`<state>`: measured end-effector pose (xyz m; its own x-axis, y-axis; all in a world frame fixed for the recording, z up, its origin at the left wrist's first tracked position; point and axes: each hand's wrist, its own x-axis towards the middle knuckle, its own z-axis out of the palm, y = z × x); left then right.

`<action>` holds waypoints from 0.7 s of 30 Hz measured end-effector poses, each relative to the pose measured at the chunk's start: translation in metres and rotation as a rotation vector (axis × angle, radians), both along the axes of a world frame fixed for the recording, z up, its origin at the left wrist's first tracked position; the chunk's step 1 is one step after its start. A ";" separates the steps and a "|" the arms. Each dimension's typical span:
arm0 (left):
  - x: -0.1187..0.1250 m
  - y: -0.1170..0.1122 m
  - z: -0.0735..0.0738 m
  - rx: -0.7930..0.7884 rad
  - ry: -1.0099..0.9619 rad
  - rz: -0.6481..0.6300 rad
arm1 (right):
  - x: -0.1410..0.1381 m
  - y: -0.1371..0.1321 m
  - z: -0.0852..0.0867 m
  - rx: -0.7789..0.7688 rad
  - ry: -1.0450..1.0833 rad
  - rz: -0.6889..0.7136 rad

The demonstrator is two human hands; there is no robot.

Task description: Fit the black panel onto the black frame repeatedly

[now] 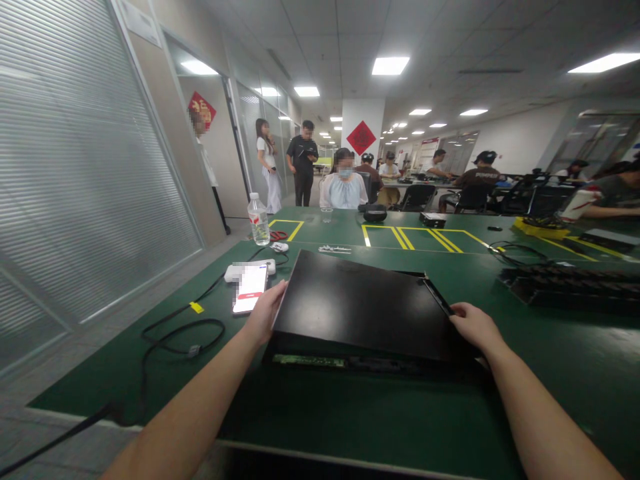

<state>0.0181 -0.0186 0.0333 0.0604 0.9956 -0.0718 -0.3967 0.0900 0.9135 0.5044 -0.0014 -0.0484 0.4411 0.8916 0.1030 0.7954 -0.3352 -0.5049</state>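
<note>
A flat black metal cover panel (357, 303) lies tilted on top of a black device chassis (350, 363) on the green table (350, 420). My left hand (264, 312) grips the panel's left edge, fingers wrapped round it. My right hand (473, 325) holds the panel's right edge near its front corner, fingers closed on it. A green circuit board strip (309, 361) shows under the panel's raised front edge.
A phone (249, 288) on a white box, a water bottle (259, 219), red scissors (278, 235) and a black cable (183, 337) lie at left. Black trays (570, 285) sit at right. A seated person (343, 181) faces me across the table; others stand and sit behind.
</note>
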 end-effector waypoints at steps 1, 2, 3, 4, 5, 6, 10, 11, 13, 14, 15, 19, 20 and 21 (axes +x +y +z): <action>0.000 -0.001 0.000 0.026 0.031 0.001 | -0.001 0.000 0.001 -0.008 -0.004 -0.003; -0.001 -0.002 -0.001 0.046 0.058 -0.001 | -0.001 -0.001 0.001 -0.015 -0.006 -0.007; -0.001 -0.002 -0.001 0.060 0.075 -0.006 | -0.002 -0.001 0.003 -0.021 -0.005 -0.012; -0.002 -0.002 -0.002 0.067 0.082 -0.014 | -0.003 -0.002 0.004 -0.022 0.002 -0.014; -0.002 -0.002 -0.003 0.069 0.081 -0.019 | -0.005 -0.003 0.006 -0.019 0.012 -0.014; -0.003 -0.002 -0.004 0.070 0.079 -0.021 | -0.006 -0.003 0.007 -0.015 0.023 -0.011; -0.003 -0.001 -0.006 0.091 0.068 -0.026 | -0.010 -0.005 0.013 -0.020 0.058 0.004; -0.003 -0.001 -0.006 0.101 0.063 -0.031 | -0.010 -0.005 0.014 -0.023 0.060 0.000; -0.002 -0.003 -0.005 0.121 0.052 -0.039 | -0.011 -0.004 0.014 -0.024 0.061 -0.014; -0.002 -0.004 -0.005 0.128 0.046 -0.042 | -0.010 -0.004 0.014 -0.022 0.060 -0.020; -0.001 -0.004 -0.004 0.134 0.041 -0.047 | -0.010 -0.003 0.014 -0.019 0.058 -0.023; -0.001 -0.006 -0.005 0.163 0.023 -0.050 | -0.009 -0.001 0.012 0.027 0.080 -0.019; -0.002 -0.006 -0.005 0.167 0.024 -0.050 | -0.009 -0.001 0.012 0.049 0.094 -0.020; -0.002 -0.006 -0.005 0.170 0.027 -0.051 | -0.009 -0.001 0.012 0.072 0.114 -0.021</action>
